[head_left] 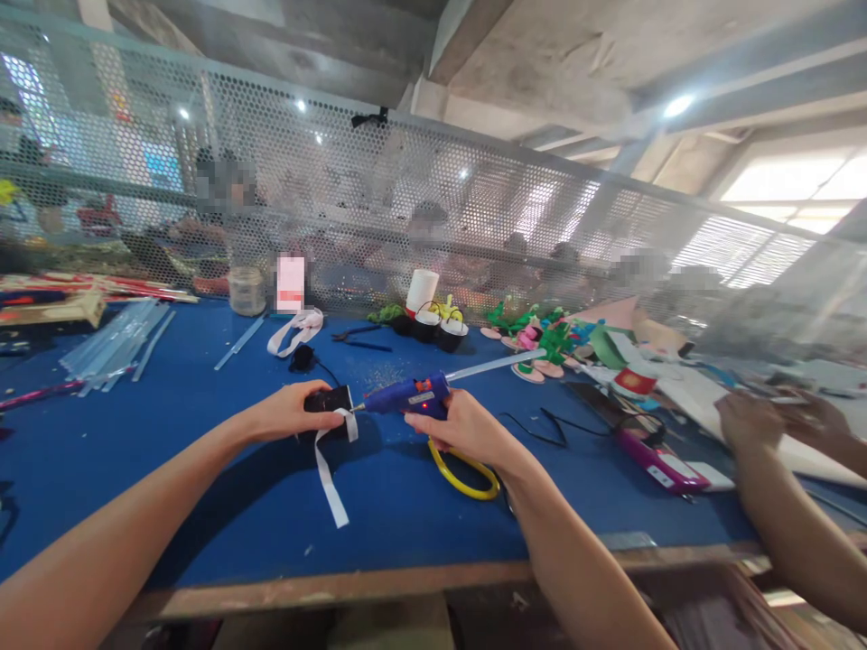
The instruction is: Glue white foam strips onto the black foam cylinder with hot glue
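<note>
My left hand (pixel 291 411) presses down on a small black block (pixel 330 400) on the blue table (pixel 203 469). A white ribbon (pixel 330 474) wraps over the block and trails toward me. My right hand (pixel 464 424) grips a blue hot glue gun (pixel 406 394), its nozzle pointing left at the block where the ribbon crosses it. A clear glue stick (pixel 498 364) sticks out of the gun's back. A yellow cord (pixel 464 478) loops on the table under my right wrist.
Clear glue sticks (pixel 115 348) lie at the left, a jar (pixel 247 289) and white ribbon loop (pixel 295 329) behind. Small black pots (pixel 437 329) and green and pink craft pieces (pixel 542 338) sit near a perforated screen (pixel 379 208). Another person's hands (pixel 778 420) work at right, by a pink tool (pixel 660 465).
</note>
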{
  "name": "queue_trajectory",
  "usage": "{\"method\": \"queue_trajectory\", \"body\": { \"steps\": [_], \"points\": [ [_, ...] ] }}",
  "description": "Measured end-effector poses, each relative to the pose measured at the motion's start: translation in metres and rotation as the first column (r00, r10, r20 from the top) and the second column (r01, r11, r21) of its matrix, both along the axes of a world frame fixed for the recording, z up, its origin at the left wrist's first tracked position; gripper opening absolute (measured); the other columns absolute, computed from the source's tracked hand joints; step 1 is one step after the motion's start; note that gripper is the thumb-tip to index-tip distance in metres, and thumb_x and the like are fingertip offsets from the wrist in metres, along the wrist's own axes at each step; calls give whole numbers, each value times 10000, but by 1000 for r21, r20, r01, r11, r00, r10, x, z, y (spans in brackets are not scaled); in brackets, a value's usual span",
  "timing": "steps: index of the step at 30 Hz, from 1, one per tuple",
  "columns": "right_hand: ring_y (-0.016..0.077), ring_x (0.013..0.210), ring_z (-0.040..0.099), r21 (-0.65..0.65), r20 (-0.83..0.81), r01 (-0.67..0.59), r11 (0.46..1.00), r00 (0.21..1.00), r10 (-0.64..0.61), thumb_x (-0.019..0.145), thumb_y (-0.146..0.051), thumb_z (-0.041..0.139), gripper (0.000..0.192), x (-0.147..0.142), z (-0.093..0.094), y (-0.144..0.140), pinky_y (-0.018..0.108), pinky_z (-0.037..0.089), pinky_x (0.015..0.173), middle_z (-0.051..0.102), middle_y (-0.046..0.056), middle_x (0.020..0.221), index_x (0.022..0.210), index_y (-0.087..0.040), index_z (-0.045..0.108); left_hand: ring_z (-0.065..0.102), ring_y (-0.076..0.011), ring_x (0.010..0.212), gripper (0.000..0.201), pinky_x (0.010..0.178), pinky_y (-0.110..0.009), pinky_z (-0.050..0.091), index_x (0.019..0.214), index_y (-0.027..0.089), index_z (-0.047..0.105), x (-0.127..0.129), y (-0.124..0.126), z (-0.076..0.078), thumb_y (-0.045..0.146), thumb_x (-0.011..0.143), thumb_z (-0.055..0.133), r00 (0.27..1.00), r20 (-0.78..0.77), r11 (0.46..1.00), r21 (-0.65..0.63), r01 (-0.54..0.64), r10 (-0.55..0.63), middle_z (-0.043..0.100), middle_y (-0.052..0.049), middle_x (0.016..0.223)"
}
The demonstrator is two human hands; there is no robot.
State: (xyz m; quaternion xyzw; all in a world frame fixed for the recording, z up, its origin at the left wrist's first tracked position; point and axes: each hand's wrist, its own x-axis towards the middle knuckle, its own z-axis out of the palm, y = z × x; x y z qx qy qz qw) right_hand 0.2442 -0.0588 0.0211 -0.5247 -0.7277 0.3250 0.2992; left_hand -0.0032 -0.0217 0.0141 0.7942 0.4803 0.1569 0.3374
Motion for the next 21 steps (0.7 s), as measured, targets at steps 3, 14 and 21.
{"method": "queue_trajectory", "body": {
  "steps": [3,14,21],
  "points": [
    [99,373,460,32,-5,6,999,1000,-6,680,-387,583,274,0,1,-1,222,377,415,477,-31,389,528,-168,517,492,-134,587,454,516,-214,347,905,157,533,1,-1,0,540,661,524,1000,14,1000,-5,-2,2,539,13,675],
    [82,348,402,61,-11,36,997,999,-35,705,-395,556,236,0,-2,1,216,348,407,433,-64,377,659,-163,559,491,-132,609,447,543,-209,355,929,155,540,6,-7,2,510,658,536,998,-59,993,120,18,-11,541,14,675],
    [81,357,416,70,-37,39,997,999,-37,695,-421,560,291,1,-4,4,214,355,397,459,-48,395,565,-169,496,505,-129,605,439,550,-209,362,939,162,543,9,-12,4,487,645,553,998,-56,981,195,20,-9,558,11,683]
  ]
}}
